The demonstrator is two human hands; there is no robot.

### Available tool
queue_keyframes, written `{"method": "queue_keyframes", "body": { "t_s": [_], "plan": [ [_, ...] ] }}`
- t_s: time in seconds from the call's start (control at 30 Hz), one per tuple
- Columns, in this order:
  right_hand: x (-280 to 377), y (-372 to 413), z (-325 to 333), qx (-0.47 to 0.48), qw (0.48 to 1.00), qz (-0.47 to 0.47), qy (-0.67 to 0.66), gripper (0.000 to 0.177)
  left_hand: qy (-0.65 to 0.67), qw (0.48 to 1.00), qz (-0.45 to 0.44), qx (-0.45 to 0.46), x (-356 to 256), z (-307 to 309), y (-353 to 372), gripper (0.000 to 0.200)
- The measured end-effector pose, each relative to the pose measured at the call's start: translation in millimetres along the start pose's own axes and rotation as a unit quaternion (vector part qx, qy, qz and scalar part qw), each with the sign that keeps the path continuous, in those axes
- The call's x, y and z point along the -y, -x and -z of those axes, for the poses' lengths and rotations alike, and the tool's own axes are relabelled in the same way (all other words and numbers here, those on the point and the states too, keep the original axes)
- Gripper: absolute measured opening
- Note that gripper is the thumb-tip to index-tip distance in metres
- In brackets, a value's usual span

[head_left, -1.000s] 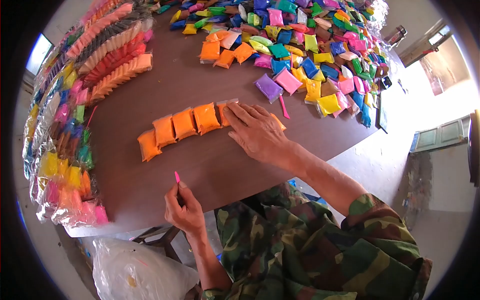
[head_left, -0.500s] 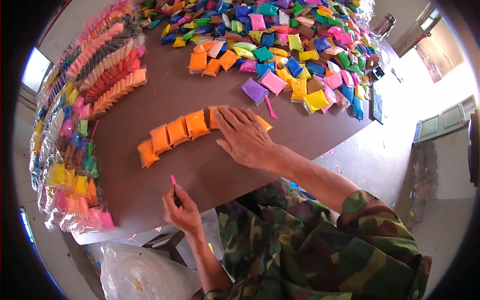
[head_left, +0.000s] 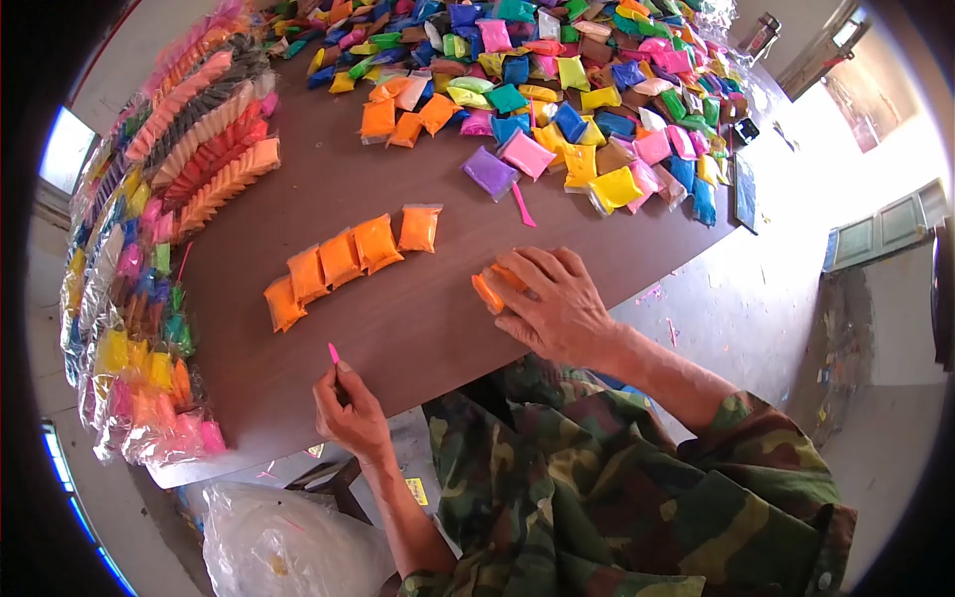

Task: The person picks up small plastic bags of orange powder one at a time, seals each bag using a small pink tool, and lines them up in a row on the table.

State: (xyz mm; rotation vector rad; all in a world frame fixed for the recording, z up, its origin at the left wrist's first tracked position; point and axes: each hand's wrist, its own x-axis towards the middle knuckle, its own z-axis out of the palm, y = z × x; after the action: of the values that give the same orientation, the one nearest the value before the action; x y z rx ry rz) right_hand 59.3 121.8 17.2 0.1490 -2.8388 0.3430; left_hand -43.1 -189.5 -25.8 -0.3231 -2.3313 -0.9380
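Observation:
My left hand (head_left: 350, 410) is closed, pinching a thin pink plastic stick (head_left: 333, 353) with a flat, pointed end up by the thumb. It hovers at the table's front edge. My right hand (head_left: 555, 303) curls over an orange packet (head_left: 487, 293), fingers on top and thumb at the near side; much of the packet is hidden under them. To the left, several clear packets filled with orange lie in a slanting, overlapping row (head_left: 340, 258). One more orange packet (head_left: 419, 228) lies at the row's right end, slightly apart from the others.
A big heap of packets in many colours (head_left: 557, 90) covers the far side of the table (head_left: 398, 328). Bagged rows of packets (head_left: 214, 149) line the left side. Another pink stick (head_left: 523, 205) lies near a purple packet (head_left: 490, 173). A clear plastic bag (head_left: 288, 542) stands below the table.
My right hand has moved from the row's right end toward me and to the right, onto an orange packet. The row's end packet is now uncovered. My left hand still holds the pink stick.

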Motion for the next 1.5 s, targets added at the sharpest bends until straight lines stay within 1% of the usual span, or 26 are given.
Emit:
{"method": "queue_keyframes", "body": {
  "t_s": [0.03, 0.13, 0.2, 0.33, 0.47, 0.57, 0.67, 0.77, 0.87, 0.97, 1.07, 1.17, 1.27, 1.37, 1.47, 1.5],
  "plan": [
    [5, 6, 2, 0.005, 1.0, -0.006, -0.001, 0.05, -0.004, 1.0, 0.002, 0.0, 0, 0, 1, 0.013],
    [16, 23, 3, 0.01, 0.999, -0.014, -0.029, 0.056, 0.016, 0.998, 0.055, 0.02, 0, 1, 2, 0.01],
    [17, 29, 1, 0.012, 0.999, -0.016, -0.047, 0.063, -0.001, 0.999, 0.04, 0.022, -1, 2, 2, 0.01],
    [16, 34, -7, 0.002, 0.998, -0.02, -0.059, 0.082, -0.008, 1.0, 0.01, 0.017, -3, 2, -2, 0.01],
    [18, 45, -8, 0.009, 0.998, -0.012, -0.057, 0.102, 0.003, 1.0, 0.012, 0.012, -6, 3, -1, 0.01],
    [20, 52, -11, -0.005, 0.998, 0.005, -0.057, 0.096, 0.013, 1.0, 0.015, 0.014, -4, 1, -1, 0.01],
    [16, 52, -14, -0.043, 0.994, 0.046, -0.091, 0.074, 0.017, 1.0, 0.011, 0.014, -8, 3, -2, 0.01],
    [18, 51, -8, -0.103, 0.983, 0.079, -0.131, 0.052, 0.012, 1.0, 0.006, 0.013, -6, 1, -3, 0.011],
    [29, 41, 13, -0.09, 0.962, 0.013, -0.256, 0.041, -0.003, 1.0, 0.004, 0.015, -3, 0, -1, 0.011],
    [31, 25, 18, -0.057, 0.935, -0.081, -0.341, 0.034, -0.012, 1.0, 0.003, 0.01, -3, 0, 0, 0.01],
    [25, 8, 21, 0.019, 0.958, -0.129, -0.254, 0.03, -0.009, 1.0, -0.007, 0.005, -4, 0, -3, 0.01],
    [14, 2, 11, -0.042, 0.982, -0.114, -0.145, 0.03, 0.002, 1.0, -0.002, 0.0, -5, -1, -2, 0.01],
    [8, -1, 12, -0.012, 0.968, -0.163, -0.191, 0.029, -0.005, 1.0, 0.012, 0.009, -5, -1, -1, 0.01],
    [3, 5, -4, -0.081, 0.978, -0.053, -0.182, 0.029, -0.009, 1.0, 0.012, 0.015, -5, 1, -2, 0.009],
    [7, 8, 0, -0.087, 0.993, 0.031, -0.07, 0.032, -0.011, 1.0, 0.011, 0.018, -4, 1, -1, 0.009],
    [8, 11, 1, -0.069, 0.995, 0.038, -0.064, 0.034, -0.008, 1.0, 0.013, 0.02, -2, 1, -1, 0.009]
  ]
}}
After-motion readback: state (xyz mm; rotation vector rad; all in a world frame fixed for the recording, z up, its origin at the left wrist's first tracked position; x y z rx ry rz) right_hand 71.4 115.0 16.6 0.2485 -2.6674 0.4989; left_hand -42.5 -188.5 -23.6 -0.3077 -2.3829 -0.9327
